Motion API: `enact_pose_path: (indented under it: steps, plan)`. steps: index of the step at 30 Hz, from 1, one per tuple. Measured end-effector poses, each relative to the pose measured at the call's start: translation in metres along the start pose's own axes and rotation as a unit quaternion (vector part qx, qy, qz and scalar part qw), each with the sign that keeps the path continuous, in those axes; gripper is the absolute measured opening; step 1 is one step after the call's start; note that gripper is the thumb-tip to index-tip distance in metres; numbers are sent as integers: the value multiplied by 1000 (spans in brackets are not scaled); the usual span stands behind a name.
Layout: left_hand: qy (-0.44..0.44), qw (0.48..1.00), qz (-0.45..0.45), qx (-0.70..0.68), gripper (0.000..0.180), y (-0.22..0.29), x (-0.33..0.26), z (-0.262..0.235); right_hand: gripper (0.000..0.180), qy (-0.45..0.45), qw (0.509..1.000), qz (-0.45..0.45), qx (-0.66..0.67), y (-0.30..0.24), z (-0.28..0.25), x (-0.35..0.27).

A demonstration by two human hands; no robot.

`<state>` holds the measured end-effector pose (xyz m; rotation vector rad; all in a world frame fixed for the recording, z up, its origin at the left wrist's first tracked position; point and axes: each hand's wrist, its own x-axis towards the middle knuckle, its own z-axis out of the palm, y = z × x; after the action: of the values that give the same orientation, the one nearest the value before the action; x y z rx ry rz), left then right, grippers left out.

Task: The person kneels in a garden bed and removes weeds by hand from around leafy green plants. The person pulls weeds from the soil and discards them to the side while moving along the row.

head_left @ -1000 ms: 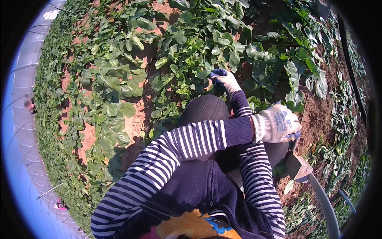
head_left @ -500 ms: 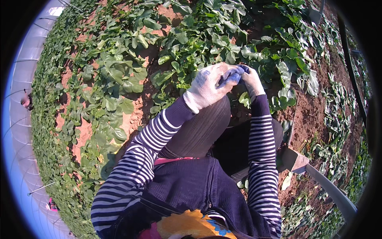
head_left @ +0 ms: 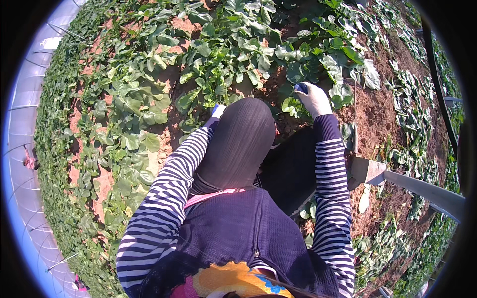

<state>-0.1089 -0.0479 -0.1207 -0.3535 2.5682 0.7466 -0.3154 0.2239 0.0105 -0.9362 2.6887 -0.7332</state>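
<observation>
My left hand (head_left: 217, 110), in a white work glove with blue on it, is down at the left side of my raised knee (head_left: 246, 129). The knee covers most of that hand, so its fingers do not show. Leafy green plants (head_left: 211, 82) stand right in front of it. To the right of the knee, above the leaves, is my right hand (head_left: 314, 101) in a white glove with blue fingertips. Its fingers are curled in and closed; whatever they may hold is hidden. A low green plant (head_left: 293, 107) grows just beside it.
Rows of leafy plants (head_left: 134, 104) with reddish soil between them stretch left and ahead. At my right are a wooden block (head_left: 366, 171) joined to a pale bar (head_left: 422, 189), a thin upright rod (head_left: 355, 119) and a dark pipe (head_left: 435, 74). Pale plastic sheeting (head_left: 22, 129) curves along the far left.
My hands were together above the knee and have come apart. The left one has dropped to the knee's left side, while the right one stays raised on the right.
</observation>
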Motion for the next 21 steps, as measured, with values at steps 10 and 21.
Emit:
enact_pose_path:
  steps: [10, 21]
  plan:
    - [8, 1000, -19, 11, 43, -14, -33, 3, 29, -31, 999, -30, -19, -18, 4, 7]
    - [4, 1000, -29, -1, 43, -17, -13, 6, 27, -17, 999, -33, 9, -23, -4, 3]
